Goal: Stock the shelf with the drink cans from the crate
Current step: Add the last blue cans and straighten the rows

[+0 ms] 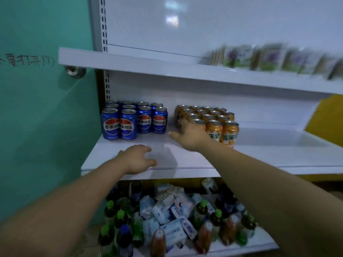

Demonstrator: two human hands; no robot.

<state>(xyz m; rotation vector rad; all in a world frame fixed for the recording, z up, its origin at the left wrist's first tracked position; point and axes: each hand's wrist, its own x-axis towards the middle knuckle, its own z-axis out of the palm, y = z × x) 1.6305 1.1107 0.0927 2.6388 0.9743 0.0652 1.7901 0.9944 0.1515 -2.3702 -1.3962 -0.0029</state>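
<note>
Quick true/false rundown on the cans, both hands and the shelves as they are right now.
1. The blue cans stand left of the orange cans. True.
2. The left hand grips a can. False: it holds nothing, at the front of the middle shelf.
3. The right hand reaches the orange cans' left side. True.
4. The lower shelf holds only cans. False: bottles and packets lie there.

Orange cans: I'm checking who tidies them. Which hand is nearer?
Right. The right hand is at the front-left corner of the orange cans; the left hand is over the shelf front, apart, below the blue cans.
</note>
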